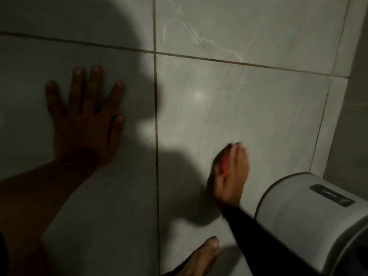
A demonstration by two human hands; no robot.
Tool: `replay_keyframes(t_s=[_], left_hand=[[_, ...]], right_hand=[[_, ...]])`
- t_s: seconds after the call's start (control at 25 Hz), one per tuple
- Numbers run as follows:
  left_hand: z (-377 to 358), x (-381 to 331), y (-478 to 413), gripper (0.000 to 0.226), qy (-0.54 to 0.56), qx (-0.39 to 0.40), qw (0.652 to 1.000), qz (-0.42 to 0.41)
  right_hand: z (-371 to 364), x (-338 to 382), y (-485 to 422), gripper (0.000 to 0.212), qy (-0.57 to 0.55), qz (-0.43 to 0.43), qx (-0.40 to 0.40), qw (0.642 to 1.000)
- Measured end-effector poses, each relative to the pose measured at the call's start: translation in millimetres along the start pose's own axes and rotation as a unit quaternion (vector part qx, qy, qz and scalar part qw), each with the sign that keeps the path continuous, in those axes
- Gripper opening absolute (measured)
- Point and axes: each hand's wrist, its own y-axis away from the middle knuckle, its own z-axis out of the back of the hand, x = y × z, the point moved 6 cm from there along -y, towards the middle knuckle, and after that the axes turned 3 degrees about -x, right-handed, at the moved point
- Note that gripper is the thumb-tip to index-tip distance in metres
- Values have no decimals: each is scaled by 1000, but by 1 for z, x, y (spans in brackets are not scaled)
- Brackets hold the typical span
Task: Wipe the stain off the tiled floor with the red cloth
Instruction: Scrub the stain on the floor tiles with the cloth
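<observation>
The floor [249, 108] is pale grey marbled tile with dark grout lines. My right hand [231, 172], blurred by motion, presses on the lower right tile and is closed over the red cloth [225, 164], of which only a thin red strip shows under the fingers. My left hand [85, 120] lies flat on the left tile in deep shadow, fingers spread, holding nothing. I cannot make out a stain on the tiles.
A grey rounded appliance with a dark label [310, 220] stands at the lower right, close to my right forearm. A wall [356, 96] rises along the right edge. A bare foot [201, 259] rests on the tile at the bottom middle. Heavy shadow covers the left half.
</observation>
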Motion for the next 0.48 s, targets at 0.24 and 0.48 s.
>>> replay_keyframes(t_s=[0.24, 0.48], left_hand=[[-10, 5, 1, 73, -23, -5, 1000, -7], [1, -1, 2, 70, -50, 26, 998, 6]], right_hand=[[49, 50, -205, 68, -76, -45, -153, 984], [-11, 152, -62, 63, -176, 135, -23, 975]])
